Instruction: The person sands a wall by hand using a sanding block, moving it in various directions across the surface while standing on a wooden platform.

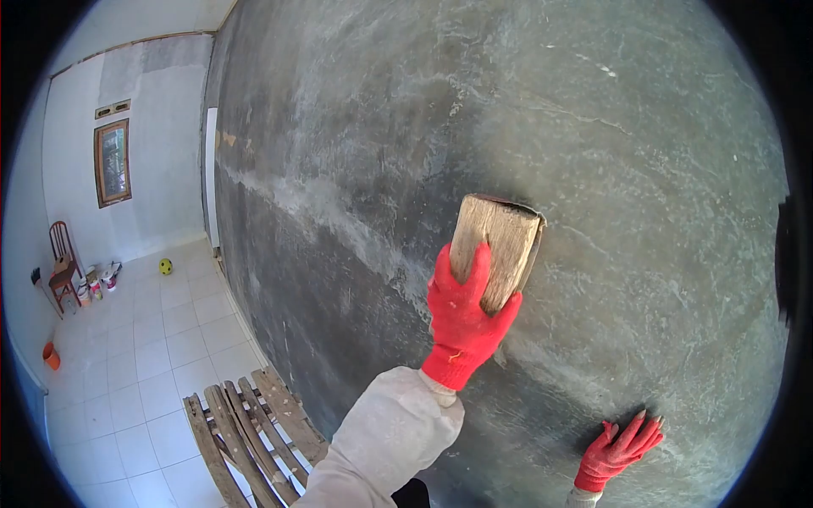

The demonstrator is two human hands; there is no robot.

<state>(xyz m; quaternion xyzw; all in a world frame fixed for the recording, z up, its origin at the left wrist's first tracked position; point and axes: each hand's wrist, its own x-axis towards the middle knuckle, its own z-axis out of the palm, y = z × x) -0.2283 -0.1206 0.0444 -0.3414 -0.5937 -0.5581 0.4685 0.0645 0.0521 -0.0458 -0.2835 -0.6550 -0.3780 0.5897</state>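
In a red glove, my left hand [471, 315] grips a wooden sanding block [500, 241], fingers spread over its back and thumb along the right side. A thin dark sheet, apparently sandpaper, shows along the block's top and right edges, between the wood and the grey wall [644, 254]. The block's working face is hidden. Lower right, my right hand [622, 449], also red-gloved, rests against the wall with its fingers stretched out and holds nothing. Pale streaks and scuffs mark the wall's surface.
A slatted wooden platform [254, 432] stands below me at the left, above white floor tiles [152, 364]. Farther off are a yellow ball [166, 267], a wooden chair [63, 262], several paint containers [95, 286] and an orange bucket [52, 356].
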